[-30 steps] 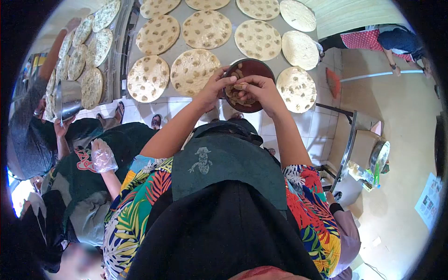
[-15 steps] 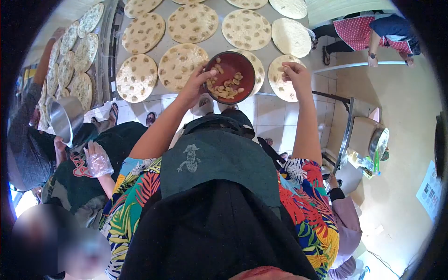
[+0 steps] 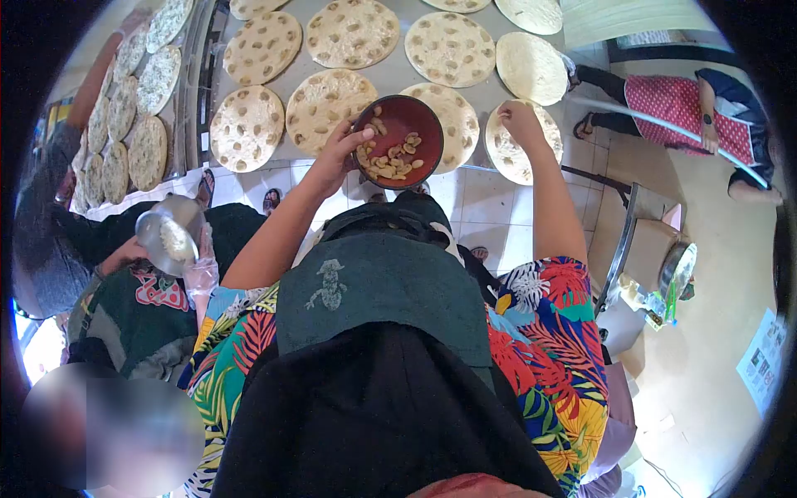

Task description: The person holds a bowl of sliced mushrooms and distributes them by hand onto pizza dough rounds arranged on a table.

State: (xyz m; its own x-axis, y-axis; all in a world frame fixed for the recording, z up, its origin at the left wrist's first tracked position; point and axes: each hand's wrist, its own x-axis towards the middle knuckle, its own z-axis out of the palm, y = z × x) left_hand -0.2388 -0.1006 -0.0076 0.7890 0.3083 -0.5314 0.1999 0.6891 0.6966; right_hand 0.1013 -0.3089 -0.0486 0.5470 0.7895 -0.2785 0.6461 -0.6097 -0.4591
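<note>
My left hand [image 3: 336, 156] grips the rim of a dark bowl with a red inside [image 3: 415, 123], tilted towards me. Pale sliced pieces [image 3: 397, 158] lie in its lower part. The fingers of my right hand [image 3: 521, 123] are drawn together at the upper part of a flat dough round [image 3: 508, 158]; what they hold, if anything, is hidden. Beside it, partly behind the bowl, lies another round [image 3: 459, 124] dotted with similar pieces. More dotted rounds [image 3: 246, 129] cover the table. A plain pale round [image 3: 531, 68] lies just beyond my right hand.
At left, a co-worker holds a metal bowl [image 3: 170, 236] with pale contents, near a gloved hand [image 3: 201, 270]. Topped rounds [image 3: 148, 153] lie on a second table. At right, a person in a red dotted apron [image 3: 656, 104] holds a long pole [image 3: 689, 133].
My right hand has come down onto the upper part of the right-hand round. The bowl has shifted slightly left. The metal bowl at left has tilted, and the pole at right has swung.
</note>
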